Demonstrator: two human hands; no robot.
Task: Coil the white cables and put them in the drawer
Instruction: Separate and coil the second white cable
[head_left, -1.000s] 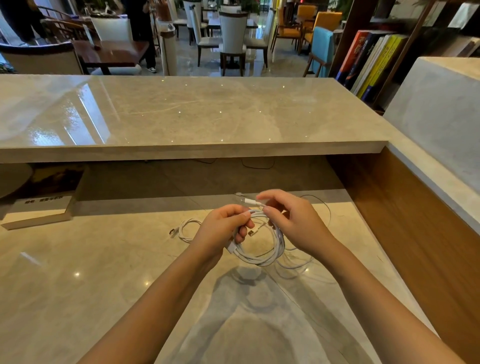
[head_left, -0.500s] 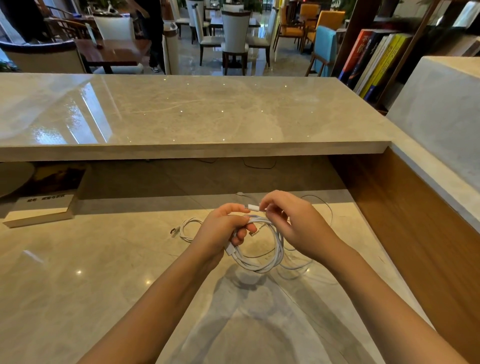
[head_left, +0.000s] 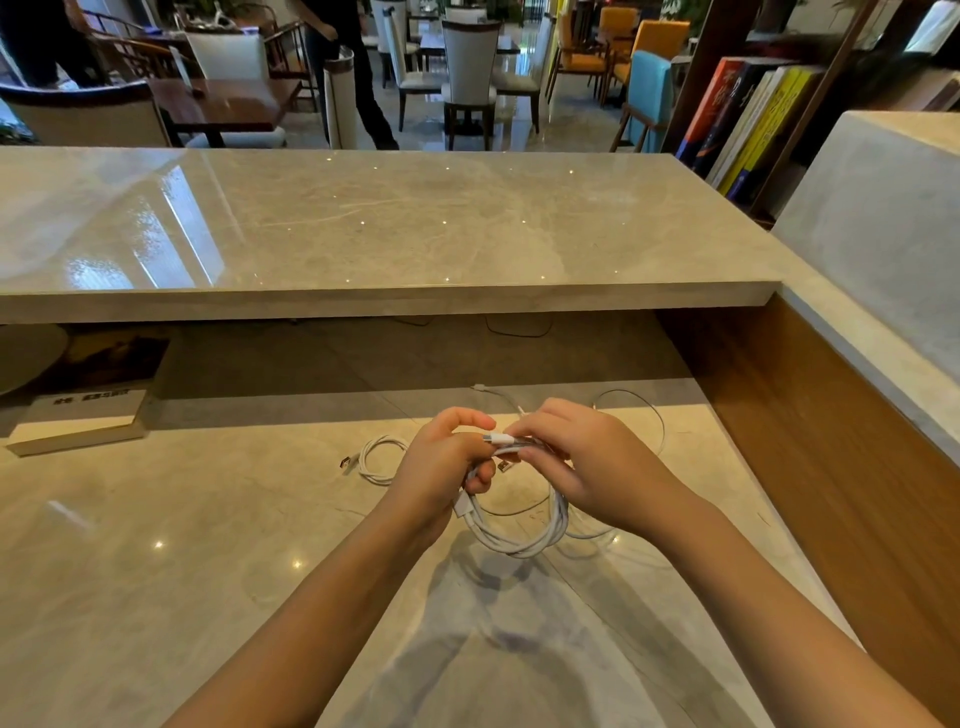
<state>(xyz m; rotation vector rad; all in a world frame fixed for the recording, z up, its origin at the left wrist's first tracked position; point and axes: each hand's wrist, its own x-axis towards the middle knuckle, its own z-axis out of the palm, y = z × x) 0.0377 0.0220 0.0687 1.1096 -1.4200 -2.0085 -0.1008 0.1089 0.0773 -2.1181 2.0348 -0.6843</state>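
So, the white cable coil (head_left: 519, 540) was held up just above the lower counter (head_left: 182, 571), right in front of the person and gripped from both sides. The left hand (head_left: 441, 467) was curled round the left side of the loops, with the fingers wrapped in and the thumb arched over the top. The right hand (head_left: 587, 467) was closed on the top of the coil too. The plug end (head_left: 496, 439) was pinched at its fingertips, as far as could be made out, right where the two hands met. The bottom of the loops was left hanging free under the hands.

A second, smaller white cable (head_left: 376, 460) was laid on the counter just left of the left hand, loosely looped and touched by nothing. A thin strand (head_left: 657, 415) was curved on the counter behind the right hand; whether it belonged to the held coil couldn't be told.

A raised marble ledge (head_left: 363, 223) was set behind all this, a flat box (head_left: 83, 415) was tucked under it at far left, and a wooden side panel (head_left: 831, 441) was fitted along the right.
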